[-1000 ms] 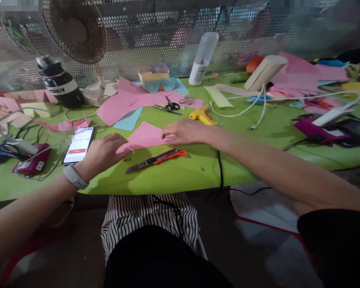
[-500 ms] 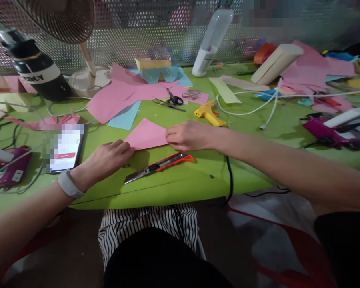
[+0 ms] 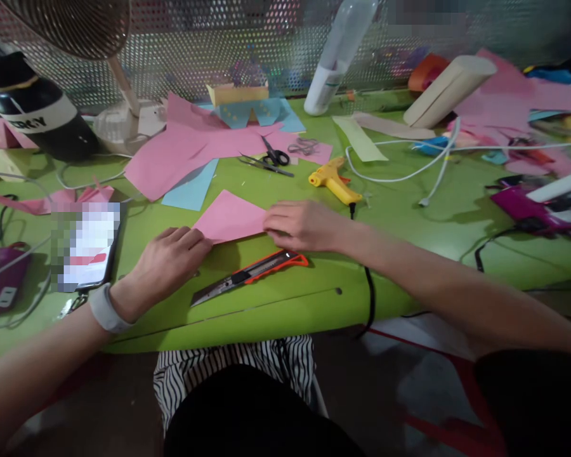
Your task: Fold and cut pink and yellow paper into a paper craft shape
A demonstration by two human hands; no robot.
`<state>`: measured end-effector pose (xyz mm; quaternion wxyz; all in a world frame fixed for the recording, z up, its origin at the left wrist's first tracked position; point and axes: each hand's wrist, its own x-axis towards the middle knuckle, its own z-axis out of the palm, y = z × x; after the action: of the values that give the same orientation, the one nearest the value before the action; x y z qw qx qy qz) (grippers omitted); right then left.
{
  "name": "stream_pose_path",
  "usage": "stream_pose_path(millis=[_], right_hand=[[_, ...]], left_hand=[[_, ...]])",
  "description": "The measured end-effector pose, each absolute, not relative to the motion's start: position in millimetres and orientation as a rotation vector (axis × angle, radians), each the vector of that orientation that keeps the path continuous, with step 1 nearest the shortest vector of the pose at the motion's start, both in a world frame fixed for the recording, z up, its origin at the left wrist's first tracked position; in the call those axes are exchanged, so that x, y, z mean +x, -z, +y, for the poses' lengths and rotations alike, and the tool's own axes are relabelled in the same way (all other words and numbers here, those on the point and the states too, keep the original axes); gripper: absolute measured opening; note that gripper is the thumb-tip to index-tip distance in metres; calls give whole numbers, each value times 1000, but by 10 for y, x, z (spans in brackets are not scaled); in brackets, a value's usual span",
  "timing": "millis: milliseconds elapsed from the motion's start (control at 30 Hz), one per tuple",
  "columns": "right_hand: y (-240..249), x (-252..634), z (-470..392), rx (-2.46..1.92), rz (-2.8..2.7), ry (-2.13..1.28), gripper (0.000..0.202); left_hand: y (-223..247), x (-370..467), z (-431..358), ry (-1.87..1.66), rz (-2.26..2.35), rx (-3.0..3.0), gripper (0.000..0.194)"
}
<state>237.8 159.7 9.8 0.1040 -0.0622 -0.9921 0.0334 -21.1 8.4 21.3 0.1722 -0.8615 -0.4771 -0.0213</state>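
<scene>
A folded piece of pink paper (image 3: 231, 218), with a peak at its far side, lies between my two hands. My left hand (image 3: 174, 257) pinches its left corner, fingers curled together. On the opposite corner, the fingers of my right hand (image 3: 302, 225) are closed in the same way; their tips are partly hidden. Just in front of the paper rests an orange utility knife (image 3: 252, 274) with its blade out to the left. Beyond my right hand sits a yellow glue gun (image 3: 335, 181). Black-handled scissors (image 3: 275, 154) and tweezers (image 3: 266, 166) lie behind the paper.
A phone (image 3: 92, 247) lies left of my left hand. Pink sheets (image 3: 185, 143) and a blue sheet (image 3: 193, 186) spread behind. A fan (image 3: 124, 120), a dark bottle (image 3: 38, 108) and a clear spray bottle (image 3: 333, 70) stand along the back. White cable (image 3: 390, 179) crosses the right side.
The camera view has shifted slightly, so the table appears a little moved. Both hands keep hold of the pink paper's corners, with hardly any other movement.
</scene>
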Motion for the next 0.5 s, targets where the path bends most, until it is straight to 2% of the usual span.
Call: stream_pose_path(millis=[267,500], right_hand=[[-37,2440,1606,-181,-2837,-224,20],[-2,2445,1578,-177,-2789,-131,29]], left_hand=[[-180,-274,95,133,-1355,-2479,21],[-183,-328,54,194,-1403,-2550,29]])
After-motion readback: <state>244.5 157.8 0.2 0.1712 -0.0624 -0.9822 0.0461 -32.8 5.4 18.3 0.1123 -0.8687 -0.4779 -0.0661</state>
